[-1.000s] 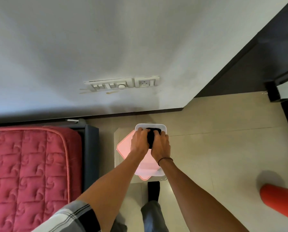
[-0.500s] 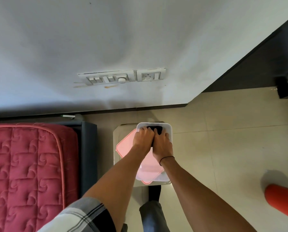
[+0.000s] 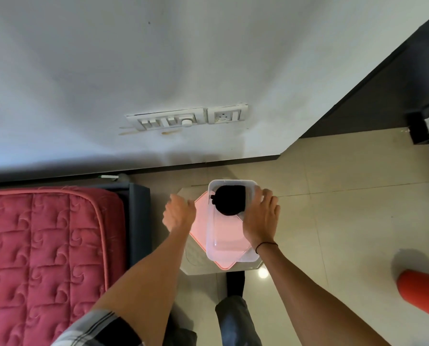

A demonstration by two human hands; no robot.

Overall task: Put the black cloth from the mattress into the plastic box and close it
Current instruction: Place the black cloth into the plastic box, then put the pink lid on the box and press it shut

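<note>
The black cloth lies bunched inside the clear plastic box, at its far end. The box stands on its pink lid, which is turned at an angle beneath it. My right hand grips the box's right wall, fingers over the far right rim. My left hand hovers just left of the box by the lid's left corner, fingers loosely curled and holding nothing. The red quilted mattress is at the left with no cloth on it.
Box and lid sit on a small white stool on the tiled floor, close to the white wall with a switch panel. A dark bed frame borders the stool's left side. A red object stands at the right.
Both hands have let go of the black cloth, which now lies in the box. The left hand moved out to the left, the right hand to the box's right wall.
</note>
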